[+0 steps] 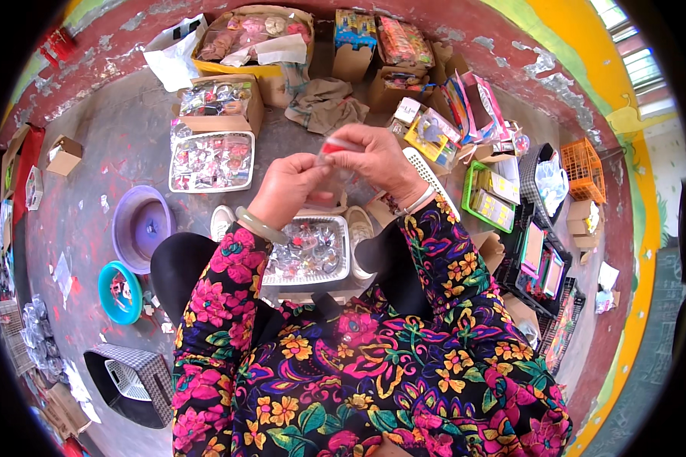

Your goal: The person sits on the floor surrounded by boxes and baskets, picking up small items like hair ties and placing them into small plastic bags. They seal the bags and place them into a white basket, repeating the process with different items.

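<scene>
A small clear plastic bag [329, 185] with red and white at its top is pinched between my two hands, in front of my chest. My left hand [290, 184] grips its upper edge with thumb and fingers, and a pale bangle circles that wrist. From the other side my right hand [385, 158] closes on the red and white top, its fingertips close to the left ones. What the bag contains is hard to make out. Beneath my hands, between my shoes, stands a white plastic basket [347, 255] of small clear packets.
Ahead on the left, another white basket [171, 183] holds packets, beside a cardboard box [219, 124]. A purple basin [122, 228] and a teal basin [104, 293] stand to the left. At right are a green tray [469, 181], black crates [532, 301] and an orange crate [587, 171].
</scene>
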Action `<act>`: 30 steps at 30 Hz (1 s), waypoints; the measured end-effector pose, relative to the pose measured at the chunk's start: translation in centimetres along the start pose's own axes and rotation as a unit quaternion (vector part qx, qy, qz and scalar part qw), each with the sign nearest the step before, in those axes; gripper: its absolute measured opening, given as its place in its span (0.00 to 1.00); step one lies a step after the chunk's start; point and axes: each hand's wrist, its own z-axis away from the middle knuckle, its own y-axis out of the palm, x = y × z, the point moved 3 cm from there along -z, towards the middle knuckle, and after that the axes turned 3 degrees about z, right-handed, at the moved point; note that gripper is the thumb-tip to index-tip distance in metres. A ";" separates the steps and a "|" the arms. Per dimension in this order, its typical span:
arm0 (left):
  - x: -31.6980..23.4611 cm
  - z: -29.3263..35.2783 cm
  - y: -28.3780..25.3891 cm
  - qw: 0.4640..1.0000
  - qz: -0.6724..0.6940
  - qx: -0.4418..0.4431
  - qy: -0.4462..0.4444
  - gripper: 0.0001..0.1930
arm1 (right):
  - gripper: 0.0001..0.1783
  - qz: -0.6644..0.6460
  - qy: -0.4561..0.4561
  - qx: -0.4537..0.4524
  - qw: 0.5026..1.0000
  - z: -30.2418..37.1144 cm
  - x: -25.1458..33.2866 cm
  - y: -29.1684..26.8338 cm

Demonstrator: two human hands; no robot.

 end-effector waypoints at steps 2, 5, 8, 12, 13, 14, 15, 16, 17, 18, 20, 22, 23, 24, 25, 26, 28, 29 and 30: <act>0.3 -0.2 -0.4 0.995 0.098 -0.027 0.002 0.10 | 0.10 -0.019 0.017 -0.041 0.999 -0.4 -1.1 -0.3; 0.2 -0.3 -0.5 0.978 0.209 -0.009 0.028 0.10 | 0.10 -0.102 0.035 -0.055 0.993 -0.7 -1.8 -0.4; 0.0 -0.2 -0.2 0.971 0.239 0.018 0.016 0.12 | 0.09 -0.044 -0.017 -0.067 0.997 -0.7 -1.7 -0.1; 0.0 0.1 -0.3 0.967 0.254 0.022 0.001 0.13 | 0.08 -0.035 -0.019 -0.070 0.997 -0.8 -1.6 0.6; 0.0 0.1 -0.2 0.966 0.259 0.023 0.003 0.13 | 0.08 -0.042 -0.022 -0.073 0.996 -0.8 -1.6 0.6; 0.1 0.0 -0.2 0.964 0.263 0.020 0.006 0.13 | 0.08 -0.048 -0.025 -0.075 0.996 -0.8 -1.5 0.6; 0.2 0.0 -0.2 0.963 0.268 0.016 0.008 0.13 | 0.08 -0.080 -0.004 -0.066 0.995 -0.8 -1.6 0.7; 0.3 -0.1 -0.2 0.962 0.272 0.013 0.011 0.13 | 0.09 -0.112 0.017 -0.058 0.992 -0.8 -1.6 0.7; 0.2 -0.1 -0.1 0.963 0.271 0.012 0.011 0.13 | 0.09 -0.143 0.037 -0.049 0.988 -0.8 -1.7 0.7; 0.1 -0.1 0.0 0.963 0.270 0.010 0.011 0.13 | 0.09 -0.141 0.037 -0.049 0.988 -0.8 -1.8 0.7; 0.1 -0.1 0.0 0.964 0.267 0.004 0.012 0.13 | 0.09 -0.137 0.033 -0.048 0.989 -1.0 -2.0 0.9; 0.4 -0.2 -0.2 0.964 0.264 -0.003 0.012 0.13 | 0.09 -0.037 -0.011 -0.072 0.997 -0.8 -1.4 0.8; 0.4 -0.2 -0.2 0.964 0.266 -0.008 0.016 0.13 | 0.09 0.013 -0.034 -0.083 0.996 -0.7 -1.0 0.8; 0.5 -0.2 -0.1 0.963 0.268 -0.013 0.020 0.13 | 0.08 0.042 -0.046 -0.087 0.994 -0.7 -0.8 0.8; 0.5 -0.2 -0.1 0.962 0.270 -0.017 0.023 0.13 | 0.08 0.071 -0.059 -0.092 0.991 -0.6 -0.7 0.8; 0.6 -0.2 -0.1 0.963 0.268 -0.022 0.022 0.13 | 0.08 0.100 -0.071 -0.096 0.988 -0.6 -0.5 0.9; 0.7 -0.2 -0.2 0.964 0.265 -0.031 0.022 0.13 | 0.08 0.117 -0.081 -0.104 0.984 -0.6 -0.3 1.0; 0.7 -0.3 -0.2 0.962 0.269 -0.038 0.022 0.13 | 0.08 0.126 -0.085 -0.108 0.982 -0.6 -0.2 1.1; 0.6 -0.3 -0.1 0.960 0.274 -0.046 0.022 0.12 | 0.08 0.160 -0.104 -0.120 0.974 -0.6 -0.4 1.2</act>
